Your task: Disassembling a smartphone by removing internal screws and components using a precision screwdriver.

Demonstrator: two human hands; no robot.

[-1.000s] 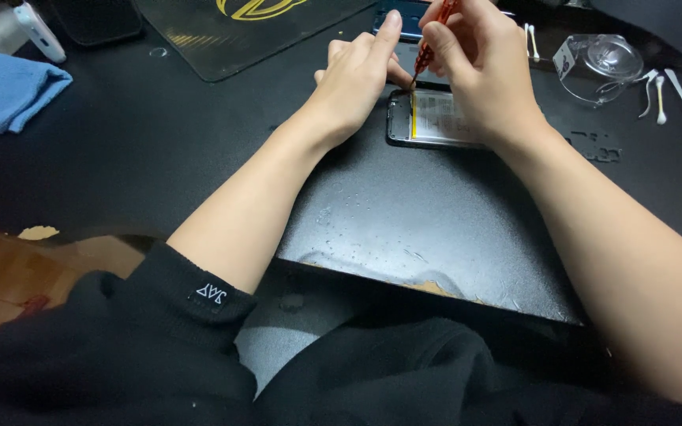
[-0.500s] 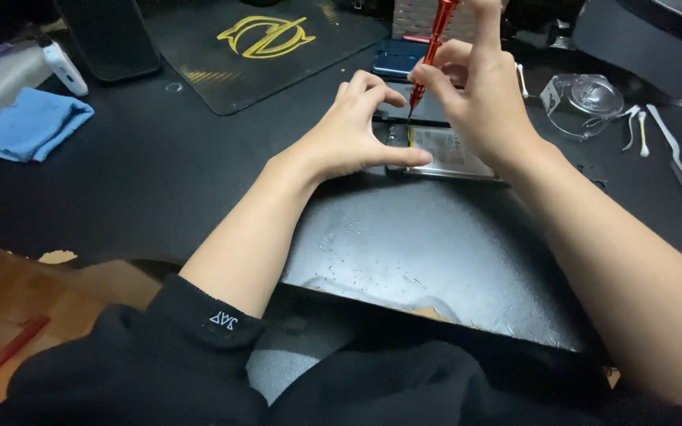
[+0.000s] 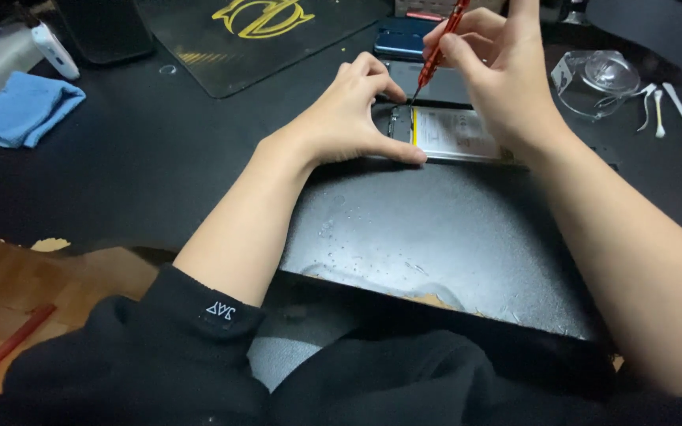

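Observation:
An opened phone (image 3: 455, 134) with its pale battery showing lies flat at the far edge of a dark work mat (image 3: 451, 244). My left hand (image 3: 353, 114) pinches the phone's left end between thumb and fingers, holding it down. My right hand (image 3: 499, 67) grips a thin red screwdriver (image 3: 438, 49), tilted, with its tip down on the phone's upper left part next to the battery. Part of the phone's right side is hidden under my right wrist.
A blue cloth (image 3: 21, 106) and a white bottle (image 3: 53, 49) lie at far left. A black mat with a yellow emblem (image 3: 262, 31) sits behind, a blue phone cover (image 3: 404, 35) beside it. A clear plastic dish (image 3: 597, 79), cotton swabs (image 3: 653, 102) and a white tool lie at right.
The view has tilted down, so the hands and phone sit lower in frame. The left hand's grip has shifted on the phone's left end; the screwdriver stays upright on the phone.

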